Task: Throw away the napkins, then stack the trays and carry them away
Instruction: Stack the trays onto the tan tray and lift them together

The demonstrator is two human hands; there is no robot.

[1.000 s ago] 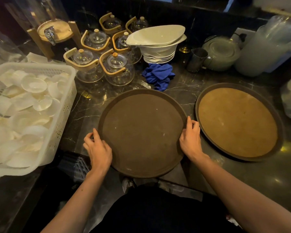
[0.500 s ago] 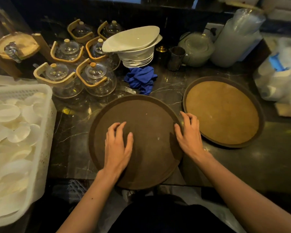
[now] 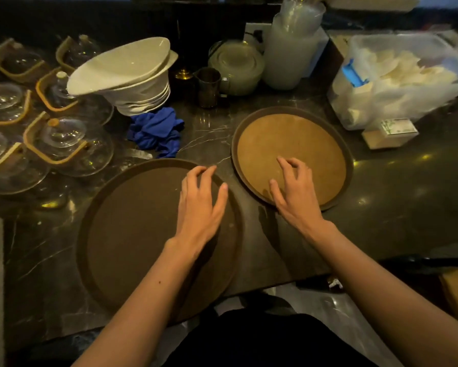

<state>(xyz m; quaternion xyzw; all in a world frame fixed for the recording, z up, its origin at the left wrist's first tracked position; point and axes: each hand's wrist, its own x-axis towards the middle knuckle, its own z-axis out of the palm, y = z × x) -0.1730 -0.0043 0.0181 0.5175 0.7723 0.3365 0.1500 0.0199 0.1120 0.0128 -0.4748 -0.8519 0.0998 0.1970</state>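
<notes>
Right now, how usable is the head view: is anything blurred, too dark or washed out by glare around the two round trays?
Head view: dim, warm light. The glass teapots with tan handles at left are smeared by motion blur. Small glare spots dot the dark marble counter. Both hands cast shadows, the left hand on the dark brown round tray, the right hand on the tan round tray. Wide-angle bending curves the edges.

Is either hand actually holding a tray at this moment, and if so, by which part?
Nothing is held. The left hand is spread above the dark tray; the right hand is over the tan tray, fingers loosely curled, not gripping its rim.
</notes>
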